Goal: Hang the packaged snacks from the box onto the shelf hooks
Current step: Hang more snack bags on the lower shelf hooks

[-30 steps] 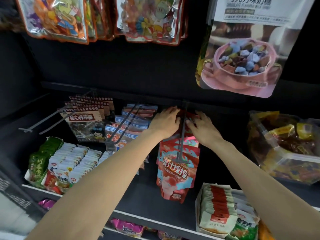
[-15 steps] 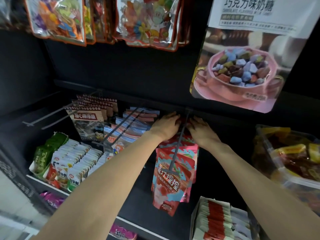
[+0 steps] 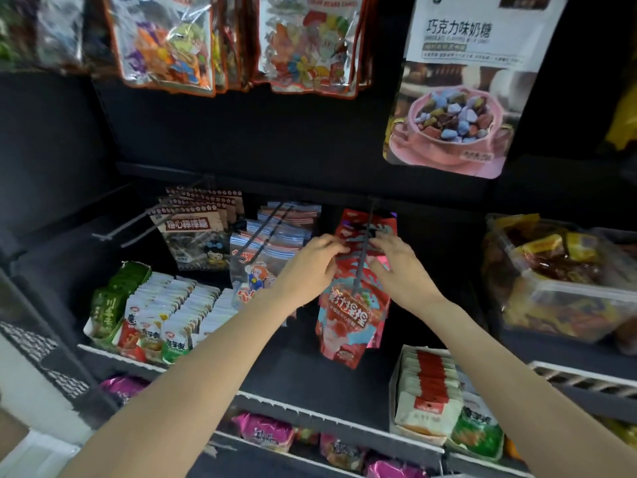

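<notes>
Several red snack packs (image 3: pixel 348 315) hang in a row on a dark shelf hook (image 3: pixel 362 257) at the middle of the shelf. My left hand (image 3: pixel 310 267) pinches the top edge of one pack from the hook's left side. From the right side, my right hand (image 3: pixel 396 270) holds the same top edge, with its fingers curled over it. Both hands sit about halfway along the hook, above the front pack. The box is not in view.
Blue-striped packs (image 3: pixel 272 236) and brown candy packs (image 3: pixel 196 229) hang on hooks to the left, beside two bare hooks (image 3: pixel 127 229). A clear tub of sweets (image 3: pixel 558 277) stands to the right. Trays of small packets (image 3: pixel 155 312) line the shelf below. Large bags (image 3: pixel 455 98) hang overhead.
Both hands have drawn back from the rear of the hook toward its middle. More red packs now show behind my fingers.
</notes>
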